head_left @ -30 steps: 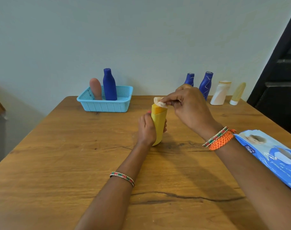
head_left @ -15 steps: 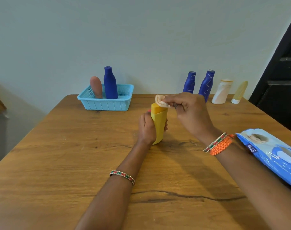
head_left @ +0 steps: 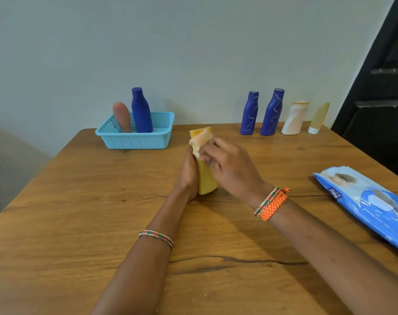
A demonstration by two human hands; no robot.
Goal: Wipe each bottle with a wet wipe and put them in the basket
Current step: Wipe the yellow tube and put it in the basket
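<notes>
A yellow bottle (head_left: 206, 178) stands upright at the table's middle, its base on the wood. My left hand (head_left: 189, 172) grips its left side. My right hand (head_left: 229, 165) presses a crumpled wet wipe (head_left: 200, 139) against the bottle's upper part, covering most of its front. The light blue basket (head_left: 134, 139) sits at the back left with a pinkish-brown bottle (head_left: 122, 117) and a dark blue bottle (head_left: 141, 110) standing in it.
Along the back right stand two dark blue bottles (head_left: 250, 113) (head_left: 271, 112), a white bottle (head_left: 294, 118) and a pale yellow tube (head_left: 319, 118). A blue wet-wipe pack (head_left: 370, 201) lies at the right edge. A dark door frame rises at the far right.
My right hand has slid the wipe from the bottle's top down onto its upper side. The left hand keeps its grip in the same place.
</notes>
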